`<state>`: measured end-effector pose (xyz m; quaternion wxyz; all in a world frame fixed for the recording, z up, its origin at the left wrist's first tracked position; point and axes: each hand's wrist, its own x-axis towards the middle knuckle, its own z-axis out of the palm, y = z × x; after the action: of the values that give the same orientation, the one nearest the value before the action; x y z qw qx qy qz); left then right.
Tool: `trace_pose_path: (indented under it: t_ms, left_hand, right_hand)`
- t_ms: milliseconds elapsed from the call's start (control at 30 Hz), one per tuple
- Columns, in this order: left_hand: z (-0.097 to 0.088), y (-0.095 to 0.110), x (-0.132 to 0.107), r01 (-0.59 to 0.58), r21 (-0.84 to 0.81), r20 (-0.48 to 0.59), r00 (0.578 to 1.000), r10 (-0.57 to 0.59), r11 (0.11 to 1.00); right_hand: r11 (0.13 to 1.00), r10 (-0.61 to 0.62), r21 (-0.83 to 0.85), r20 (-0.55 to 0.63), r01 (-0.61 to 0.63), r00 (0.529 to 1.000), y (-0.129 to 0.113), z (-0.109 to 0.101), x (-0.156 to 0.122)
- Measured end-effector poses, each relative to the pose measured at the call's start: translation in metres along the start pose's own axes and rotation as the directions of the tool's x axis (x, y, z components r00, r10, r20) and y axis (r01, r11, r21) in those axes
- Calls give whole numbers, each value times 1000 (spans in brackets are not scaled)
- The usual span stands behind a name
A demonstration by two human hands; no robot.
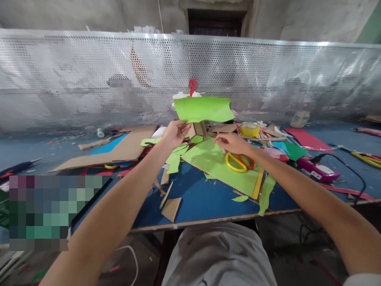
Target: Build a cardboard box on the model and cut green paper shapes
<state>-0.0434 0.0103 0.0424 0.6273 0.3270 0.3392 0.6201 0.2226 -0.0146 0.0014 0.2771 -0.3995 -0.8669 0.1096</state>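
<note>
My left hand [177,133] pinches the lower left edge of a bright green paper piece [204,109], holding it raised above the table. This piece has a wavy lower edge and a notched right end. Over a larger green sheet [214,159], my right hand [228,142] is closed with its fingertips together. What it holds, if anything, I cannot make out. Scissors [236,162] with yellow and red handles lie on the sheet just below that hand. Behind the raised paper stands a small cardboard form [197,131], partly hidden, with a red hook shape [192,86] above it.
Cardboard pieces [131,147] and green scraps [173,162] lie left of centre. Yellow tape [249,130], red paper [309,139] and a purple device [318,170] with a black cord are to the right. A perforated metal screen [89,79] borders the table's back. A pixelated screen [56,210] is lower left.
</note>
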Motion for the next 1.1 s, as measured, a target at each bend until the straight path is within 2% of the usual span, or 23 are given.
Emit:
trace_pose_path:
  t_ms: [67,200,267,333,400,467,533,600,667,800,867,1000,1100]
  left_hand:
    - [4,0,-6,12,38,53,999,-14,999]
    - [9,-3,-10,9,102,144,989,-24,995]
    - [9,-6,-9,11,119,150,988,-29,993]
    - [7,-9,-7,27,155,132,990,-48,988]
    - [5,-12,-4,25,210,125,991,-52,977]
    - [2,-15,-2,-23,274,140,990,-16,962]
    - [-1,-19,-1,-85,352,188,982,18,932]
    - [-3,-23,-1,-127,431,253,967,16,893]
    - [-5,-28,0,-143,500,313,950,-24,854]
    - [-9,-38,4,-168,619,385,916,-111,767]
    - [-11,-41,8,-155,651,360,925,-122,743]
    - [-14,-37,12,-120,630,321,940,-116,768]
    - [-15,-30,5,-161,634,398,907,-141,756]
  right_hand:
    - [999,-3,-34,82,6,997,2,7,3]
    - [992,48,-115,36,-44,998,7,19,10]
    - [992,75,-100,35,-72,997,11,22,13]
    - [995,93,17,48,-94,994,15,22,14]
    - [964,122,233,38,-128,992,17,19,13]
    - [863,168,483,-7,-144,986,17,11,11]
    - [713,215,689,-39,-130,976,17,2,10]
    - [575,264,807,-30,-132,964,17,-7,9]
    - [520,322,842,-33,-147,946,18,-12,9]
    - [594,411,801,-222,-75,884,22,-8,11]
    - [625,406,780,-299,-23,864,24,-5,13]
    - [641,394,766,-373,39,840,27,-10,15]
    - [663,379,745,-410,65,830,26,-19,14]
